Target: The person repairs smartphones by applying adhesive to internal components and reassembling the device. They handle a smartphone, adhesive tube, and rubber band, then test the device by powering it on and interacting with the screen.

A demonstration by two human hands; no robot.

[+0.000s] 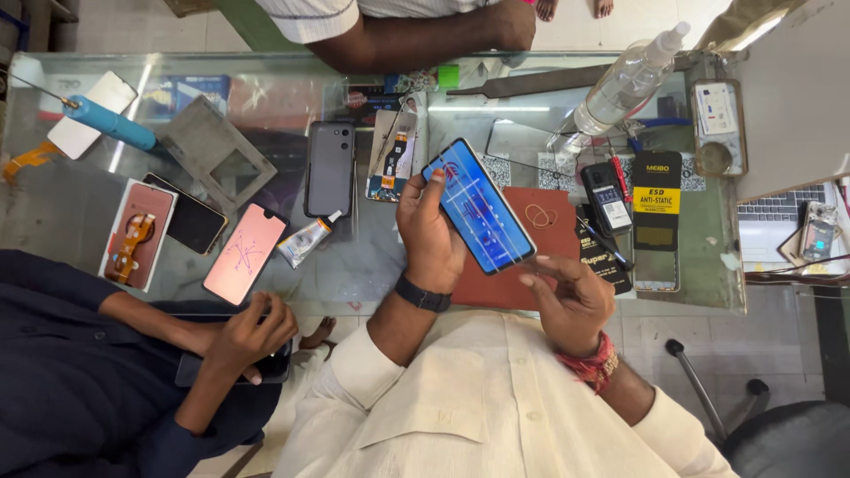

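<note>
- A head-worn camera looks down at a glass-topped repair counter point(372, 265) crowded with phone parts; the person wears a cream shirt
- The left hand point(429, 235), with a dark band on its wrist, grips a smartphone point(478, 205) lifted above the counter, fingers wrapped round its left edge and the thumb lying across the top corner of the lit blue screen
- The right hand point(571, 296), a red thread at its wrist, is loosely curled and half open; its fingertips meet the phone's lower right corner, or sit just beside it — the view is too coarse to be sure
- The phone hangs tilted over a reddish-brown mat point(553, 226) with a rubber band point(537, 215) lying on it
- Risk, as a judgement: the phone rests mostly in one hand, so a slip of that grip could drop it onto the glass, cracking either
- Risk: the thumb pressing the screen corner could strain the display if it is not fully seated
- Just right of the mat lie a small black tester point(606, 196) and a black anti-static tool pack point(656, 208); a clear spray bottle point(624, 84) lies beyond, close enough to be knocked
- To the left sit a dark phone point(330, 168), a glue tube point(306, 240) and a pink-screened phone point(245, 254)
- A co-worker in dark blue holds another handset point(235, 363) at lower left; another person's forearm point(425, 40) leans on the far edge
</note>
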